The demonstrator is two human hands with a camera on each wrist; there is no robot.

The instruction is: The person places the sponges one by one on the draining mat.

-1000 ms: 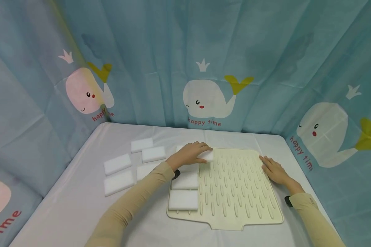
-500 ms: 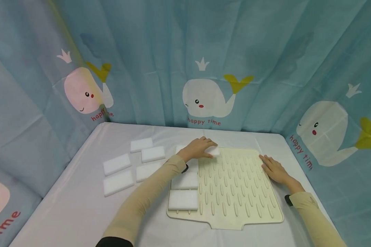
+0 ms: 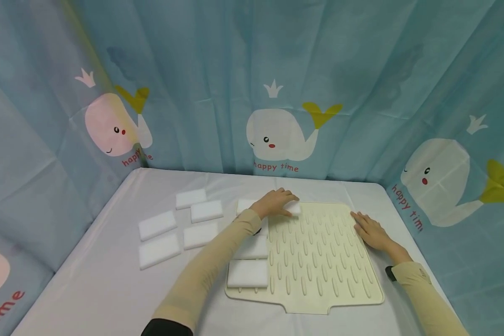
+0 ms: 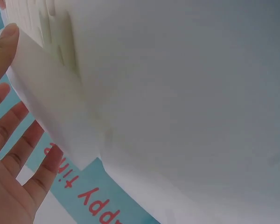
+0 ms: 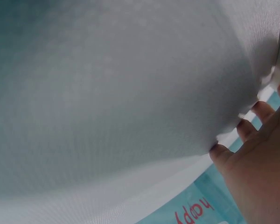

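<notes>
My left hand point(image 3: 274, 203) pinches a white sponge block point(image 3: 295, 208) over the far edge of a cream ridged mat point(image 3: 315, 306). In the left wrist view, the thumb lies on one long side of the block and the fingers along the other. Down the mat's left side runs a column of white sponge blocks, the nearest block point(image 3: 248, 274) close to the front edge; my left forearm partly covers the column. My right hand point(image 3: 373, 232) rests at the mat's right edge with its fingers extended, holding nothing.
Several loose white sponge blocks point(image 3: 159, 249) lie on the white-covered table point(image 3: 96, 289) left of the mat. Behind and to the sides hangs a blue curtain point(image 3: 218, 93) with whale prints. The mat's tab point(image 3: 306, 309) points toward me.
My left hand has shifted right and slightly away from me with the sponge block, now beside the far block of the column. The right hand stays where it was.
</notes>
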